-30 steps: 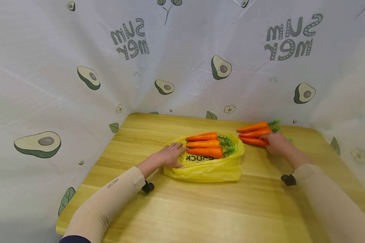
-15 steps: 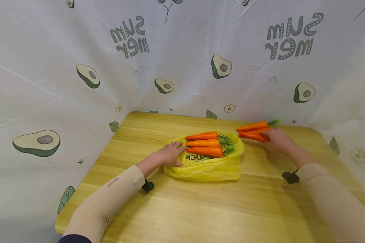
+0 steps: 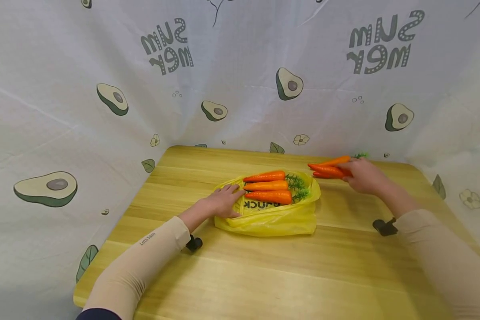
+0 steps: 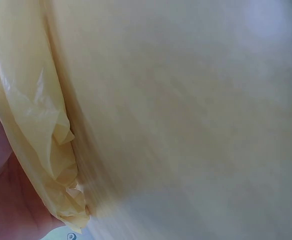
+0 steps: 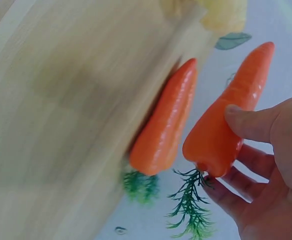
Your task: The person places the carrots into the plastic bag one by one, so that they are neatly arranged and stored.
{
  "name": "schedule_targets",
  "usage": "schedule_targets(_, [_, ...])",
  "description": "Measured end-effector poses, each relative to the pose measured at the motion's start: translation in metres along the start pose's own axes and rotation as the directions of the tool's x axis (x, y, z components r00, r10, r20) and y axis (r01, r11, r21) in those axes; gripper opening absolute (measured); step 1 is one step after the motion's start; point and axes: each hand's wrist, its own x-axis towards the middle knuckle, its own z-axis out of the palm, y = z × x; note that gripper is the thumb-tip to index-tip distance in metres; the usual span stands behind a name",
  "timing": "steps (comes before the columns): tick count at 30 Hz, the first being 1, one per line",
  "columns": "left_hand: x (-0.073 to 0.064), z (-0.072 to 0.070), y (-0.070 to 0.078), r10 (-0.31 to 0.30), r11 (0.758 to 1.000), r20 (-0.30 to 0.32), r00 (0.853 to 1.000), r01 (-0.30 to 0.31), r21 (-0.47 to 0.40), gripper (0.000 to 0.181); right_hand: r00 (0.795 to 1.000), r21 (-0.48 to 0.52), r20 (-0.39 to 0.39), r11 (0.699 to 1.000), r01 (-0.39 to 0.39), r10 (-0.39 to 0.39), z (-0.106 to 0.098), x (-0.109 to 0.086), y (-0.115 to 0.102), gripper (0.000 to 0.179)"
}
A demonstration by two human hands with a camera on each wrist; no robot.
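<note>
The yellow plastic bag (image 3: pixel 278 226) is spread near the middle of the table, its left side covered by the left hand (image 3: pixel 220 202), whose fingers are laid apart on the plastic. Three carrots are set side by side on the bag: the far carrot (image 3: pixel 264 176), the middle carrot (image 3: pixel 266 186) and the near carrot (image 3: pixel 269 197), with their leafy tops turned right and dark lettering (image 3: pixel 256 205) partly covered below them. Beyond the bag's right edge, three more carrots are gathered; one, the held carrot (image 5: pixel 231 112), is pinched between thumb and fingers of the right hand (image 3: pixel 366 174), while a loose carrot (image 5: pixel 168 122) is seen just beside it. The wooden tabletop (image 3: pixel 232 271) is striped with light grain, and it is bordered at the back and sides by a white sheet (image 3: pixel 240 58) printed with avocados, leaves and mirrored lettering. Both forearms are covered by beige sleeves (image 3: pixel 152 244), and a small black device (image 3: pixel 194 243) is worn at each wrist. In the head view the front two right-hand carrots are overlapped, so the gripped one cannot be singled out there; their tops are hidden by the hand. The left wrist view is blurred and partly filled by yellow film.
</note>
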Motion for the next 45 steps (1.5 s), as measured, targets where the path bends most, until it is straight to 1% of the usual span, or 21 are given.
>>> schedule_targets(4, [0.000, -0.001, 0.001, 0.006, 1.000, 0.002, 1.000, -0.006, 0.004, 0.082, 1.000, 0.007, 0.028, 1.000, -0.009, 0.008, -0.010, 0.001, -0.012, 0.032])
schedule_targets(9, [0.000, -0.002, 0.002, 0.003, 1.000, 0.001, 1.000, -0.003, 0.011, 0.082, 0.998, -0.027, 0.063, 1.000, -0.008, 0.010, -0.023, 0.002, -0.034, 0.040])
schedule_targets(13, [0.000, -0.002, 0.001, -0.002, 1.000, 0.003, 1.000, 0.002, 0.014, 0.082, 0.998, -0.038, 0.069, 0.999, 0.009, -0.006, -0.030, 0.006, -0.053, 0.041])
schedule_targets(17, [0.001, -0.002, 0.001, 0.005, 1.000, 0.002, 1.000, -0.005, 0.009, 0.082, 0.996, -0.054, 0.069, 0.997, 0.053, -0.049, -0.031, 0.009, -0.069, 0.039])
schedule_targets(21, [0.002, -0.002, 0.001, 0.002, 1.000, 0.003, 1.000, -0.002, 0.006, 0.082, 0.993, -0.059, 0.067, 0.993, 0.101, -0.097, -0.030, 0.012, -0.084, 0.037])
schedule_targets(24, [0.002, -0.002, 0.001, 0.000, 1.000, 0.004, 1.000, 0.000, 0.010, 0.082, 0.990, -0.062, 0.072, 0.990, 0.125, -0.120, -0.028, 0.014, -0.095, 0.038])
schedule_targets(35, [0.000, -0.002, 0.001, 0.014, 1.000, 0.000, 1.000, -0.014, 0.011, 0.082, 0.978, -0.061, 0.130, 0.983, 0.174, -0.165, -0.016, 0.025, -0.130, 0.038])
schedule_targets(39, [0.001, -0.001, 0.000, 0.015, 1.000, -0.002, 1.000, -0.015, 0.010, 0.082, 0.969, -0.058, 0.152, 0.977, 0.204, -0.194, -0.009, 0.030, -0.142, 0.037])
schedule_targets(45, [0.001, -0.001, 0.001, 0.012, 1.000, 0.001, 1.000, -0.012, 0.012, 0.082, 0.953, -0.022, 0.174, 0.966, 0.257, -0.249, 0.001, 0.036, -0.154, 0.032])
